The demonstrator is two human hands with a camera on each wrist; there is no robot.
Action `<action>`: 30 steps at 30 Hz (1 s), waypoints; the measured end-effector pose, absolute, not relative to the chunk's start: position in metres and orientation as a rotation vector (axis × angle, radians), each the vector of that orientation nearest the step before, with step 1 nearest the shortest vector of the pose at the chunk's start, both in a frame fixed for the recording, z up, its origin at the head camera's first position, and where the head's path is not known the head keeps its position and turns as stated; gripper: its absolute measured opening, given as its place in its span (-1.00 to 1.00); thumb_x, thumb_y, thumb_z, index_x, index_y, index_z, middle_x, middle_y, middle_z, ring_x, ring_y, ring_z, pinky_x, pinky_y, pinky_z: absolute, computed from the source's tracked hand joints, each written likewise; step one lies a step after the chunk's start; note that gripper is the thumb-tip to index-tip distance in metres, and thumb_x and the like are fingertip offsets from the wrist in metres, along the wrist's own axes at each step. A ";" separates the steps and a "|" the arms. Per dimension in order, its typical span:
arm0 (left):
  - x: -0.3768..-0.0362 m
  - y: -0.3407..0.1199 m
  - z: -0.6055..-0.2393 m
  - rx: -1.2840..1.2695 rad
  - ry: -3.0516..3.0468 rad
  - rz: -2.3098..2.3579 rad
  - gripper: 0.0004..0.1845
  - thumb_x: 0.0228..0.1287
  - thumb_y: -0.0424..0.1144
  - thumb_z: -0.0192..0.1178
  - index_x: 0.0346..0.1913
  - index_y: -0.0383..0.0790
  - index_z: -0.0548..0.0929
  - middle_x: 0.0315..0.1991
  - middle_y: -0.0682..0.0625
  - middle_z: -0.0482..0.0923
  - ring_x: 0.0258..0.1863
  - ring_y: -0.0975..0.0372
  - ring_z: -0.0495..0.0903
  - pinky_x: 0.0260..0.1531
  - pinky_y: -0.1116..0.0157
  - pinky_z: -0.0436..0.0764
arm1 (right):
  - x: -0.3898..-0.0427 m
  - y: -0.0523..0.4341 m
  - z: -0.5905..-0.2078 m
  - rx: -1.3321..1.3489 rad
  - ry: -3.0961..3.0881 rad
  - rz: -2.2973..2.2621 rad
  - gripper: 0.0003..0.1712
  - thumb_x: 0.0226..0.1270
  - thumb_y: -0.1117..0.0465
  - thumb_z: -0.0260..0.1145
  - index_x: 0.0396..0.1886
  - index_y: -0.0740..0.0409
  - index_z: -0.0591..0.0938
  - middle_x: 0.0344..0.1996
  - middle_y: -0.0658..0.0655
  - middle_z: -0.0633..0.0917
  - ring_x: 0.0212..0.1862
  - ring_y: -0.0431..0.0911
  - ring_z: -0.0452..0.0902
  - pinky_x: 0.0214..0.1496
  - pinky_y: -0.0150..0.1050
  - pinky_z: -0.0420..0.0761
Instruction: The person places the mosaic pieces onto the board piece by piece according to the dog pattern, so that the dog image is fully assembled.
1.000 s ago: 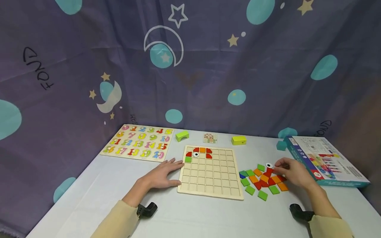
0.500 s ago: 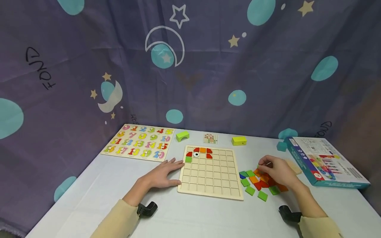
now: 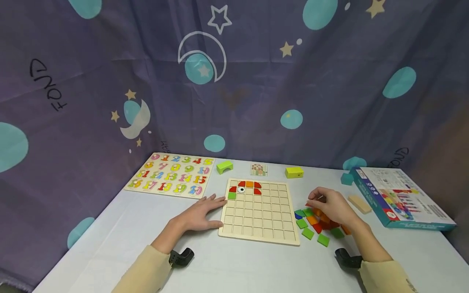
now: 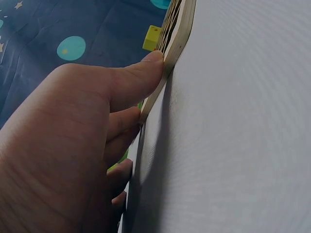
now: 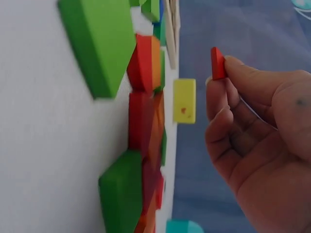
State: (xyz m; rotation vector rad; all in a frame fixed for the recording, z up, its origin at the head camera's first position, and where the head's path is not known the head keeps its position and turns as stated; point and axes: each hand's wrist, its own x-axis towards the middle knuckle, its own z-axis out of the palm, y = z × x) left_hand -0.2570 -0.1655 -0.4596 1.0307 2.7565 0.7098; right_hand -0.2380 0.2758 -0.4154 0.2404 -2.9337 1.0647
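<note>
My right hand [image 3: 331, 205] pinches a small red tile [image 5: 217, 63] between thumb and fingertips, held above the pile at the right of the table. The pile is of loose tiles, green [image 3: 323, 240], orange [image 3: 312, 220] and red [image 3: 317, 228], partly hidden under this hand. My left hand [image 3: 199, 214] rests beside the wooden grid board [image 3: 256, 224], its spread fingers and thumb touching the board's left edge [image 4: 177, 43]. Several tiles sit in the board's upper left cells: red and orange pieces, a white eye tile [image 3: 241, 190] and a green square [image 3: 232, 196].
A number puzzle board [image 3: 170, 175] lies at the back left. Behind the grid board are a green arch block [image 3: 224, 167], a picture card [image 3: 259, 169] and a yellow block [image 3: 294, 173]. A wooden block [image 3: 360, 204], a teal block [image 3: 347, 179] and a box [image 3: 406, 199] stand right.
My right hand has moved left across the pile and now holds a red tile above it. The wooden block by the box has come into view. My left hand has stayed put.
</note>
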 end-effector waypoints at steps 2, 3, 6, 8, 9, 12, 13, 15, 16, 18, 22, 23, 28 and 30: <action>-0.257 -0.165 -0.460 1.027 2.753 0.708 -0.21 0.31 0.14 0.28 0.52 -0.09 0.36 0.53 0.04 0.22 0.55 -0.04 0.01 0.50 -0.06 -0.06 | -0.238 0.282 -0.418 0.221 -2.941 1.073 -0.78 0.38 0.21 0.40 -0.10 0.24 0.63 -0.27 0.10 0.67 -0.25 -0.01 0.54 -0.26 -0.37 0.65; -0.257 -0.165 -0.461 1.023 2.752 0.704 -0.21 0.31 0.14 0.28 0.52 -0.09 0.36 0.53 0.04 0.21 0.56 -0.03 0.01 0.50 -0.06 -0.06 | -0.238 0.285 -0.420 0.207 -2.947 1.079 -0.77 0.38 0.20 0.40 -0.09 0.24 0.63 -0.27 0.11 0.67 -0.24 -0.01 0.54 -0.26 -0.37 0.65; -0.257 -0.165 -0.461 1.016 2.757 0.696 -0.21 0.30 0.14 0.28 0.52 -0.08 0.36 0.53 0.05 0.21 0.56 -0.02 0.01 0.50 -0.06 -0.05 | -0.240 0.296 -0.423 0.171 -2.956 1.103 -0.75 0.40 0.18 0.39 -0.07 0.24 0.62 -0.25 0.11 0.66 -0.22 0.00 0.53 -0.26 -0.37 0.65; -0.257 -0.165 -0.461 1.016 2.758 0.697 -0.21 0.30 0.14 0.28 0.52 -0.08 0.36 0.53 0.05 0.21 0.56 -0.02 0.01 0.50 -0.06 -0.05 | -0.241 0.302 -0.425 0.157 -2.959 1.124 -0.74 0.41 0.18 0.38 -0.05 0.25 0.62 -0.25 0.12 0.66 -0.22 0.01 0.53 -0.24 -0.37 0.65; -0.257 -0.166 -0.461 1.017 2.759 0.700 -0.21 0.30 0.14 0.28 0.52 -0.09 0.36 0.53 0.04 0.21 0.55 -0.03 0.01 0.50 -0.07 -0.05 | -0.241 0.305 -0.426 0.153 -2.961 1.133 -0.74 0.41 0.17 0.38 -0.05 0.25 0.62 -0.25 0.13 0.66 -0.22 0.01 0.53 -0.24 -0.37 0.65; -0.256 -0.168 -0.461 1.027 2.755 0.711 -0.21 0.31 0.14 0.28 0.52 -0.11 0.36 0.53 0.02 0.22 0.55 -0.05 0.01 0.50 -0.08 -0.05 | -0.242 0.316 -0.426 0.160 -2.966 1.146 -0.71 0.43 0.15 0.36 -0.04 0.28 0.61 -0.26 0.14 0.65 -0.24 0.01 0.52 -0.28 -0.33 0.65; -0.256 -0.168 -0.461 1.031 2.754 0.712 -0.20 0.31 0.14 0.28 0.52 -0.11 0.36 0.53 0.02 0.22 0.55 -0.05 0.01 0.50 -0.09 -0.05 | -0.242 0.320 -0.426 0.159 -2.968 1.151 -0.71 0.44 0.15 0.36 -0.03 0.28 0.60 -0.27 0.14 0.66 -0.26 0.01 0.52 -0.32 -0.31 0.66; -0.255 -0.169 -0.462 1.033 2.755 0.709 -0.20 0.31 0.15 0.28 0.52 -0.11 0.36 0.53 0.02 0.22 0.55 -0.05 0.01 0.50 -0.09 -0.05 | -0.241 0.329 -0.426 0.167 -2.973 1.168 -0.71 0.46 0.16 0.33 -0.02 0.30 0.59 -0.28 0.15 0.66 -0.28 0.02 0.52 -0.36 -0.26 0.66; -0.255 -0.169 -0.462 1.030 2.756 0.705 -0.20 0.31 0.15 0.28 0.52 -0.11 0.36 0.53 0.03 0.22 0.55 -0.05 0.01 0.50 -0.08 -0.04 | -0.241 0.333 -0.425 0.178 -2.975 1.171 -0.71 0.47 0.17 0.32 -0.02 0.31 0.59 -0.28 0.16 0.66 -0.29 0.02 0.51 -0.37 -0.24 0.66; -0.255 -0.169 -0.462 1.025 2.757 0.708 -0.21 0.31 0.14 0.28 0.52 -0.10 0.36 0.53 0.04 0.22 0.55 -0.04 0.01 0.49 -0.09 -0.04 | -0.241 0.341 -0.426 0.176 -2.985 1.172 -0.73 0.48 0.20 0.30 -0.02 0.33 0.59 -0.28 0.16 0.66 -0.30 0.02 0.52 -0.38 -0.23 0.67; -0.255 -0.168 -0.461 1.033 2.755 0.718 -0.22 0.31 0.11 0.30 0.51 -0.11 0.37 0.53 0.03 0.22 0.55 -0.05 0.02 0.49 -0.09 -0.03 | -0.239 0.356 -0.428 0.175 -3.014 1.124 -0.77 0.47 0.26 0.30 -0.03 0.36 0.60 -0.25 0.15 0.65 -0.26 0.01 0.51 -0.34 -0.28 0.65; -0.255 -0.168 -0.460 1.038 2.753 0.721 -0.22 0.31 0.10 0.30 0.51 -0.12 0.37 0.53 0.02 0.22 0.55 -0.06 0.03 0.49 -0.09 -0.03 | -0.239 0.359 -0.428 0.172 -3.021 1.109 -0.77 0.46 0.28 0.30 -0.04 0.36 0.60 -0.24 0.15 0.65 -0.25 0.01 0.51 -0.33 -0.29 0.65; -0.256 -0.166 -0.458 1.046 2.755 0.718 -0.23 0.31 0.08 0.31 0.51 -0.12 0.37 0.53 0.01 0.22 0.55 -0.06 0.03 0.49 -0.10 -0.03 | -0.238 0.371 -0.428 0.195 -3.041 1.035 -0.80 0.45 0.32 0.29 -0.04 0.38 0.61 -0.24 0.14 0.65 -0.20 0.02 0.51 -0.28 -0.39 0.60; -0.256 -0.165 -0.458 1.045 2.752 0.721 -0.22 0.31 0.08 0.31 0.51 -0.12 0.37 0.53 0.01 0.22 0.55 -0.06 0.03 0.49 -0.10 -0.03 | -0.238 0.373 -0.428 0.201 -3.050 1.013 -0.80 0.44 0.34 0.30 -0.04 0.38 0.61 -0.24 0.13 0.65 -0.19 0.02 0.51 -0.26 -0.42 0.58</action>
